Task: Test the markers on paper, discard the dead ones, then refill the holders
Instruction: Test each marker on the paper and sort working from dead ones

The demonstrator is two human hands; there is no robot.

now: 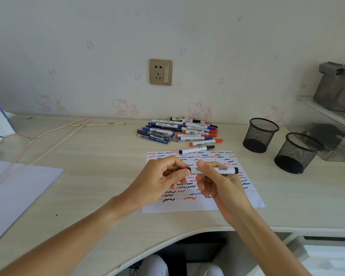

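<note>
Marker [214, 170] lies level above paper [247, 194], black end right; both hands pinch it: left [163, 182], right [217, 186].

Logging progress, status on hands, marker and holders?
Left hand grips the cap end, right hand holds the barrel of a black marker over the test paper. Both mesh holders empty. Nothing in the way.
</note>
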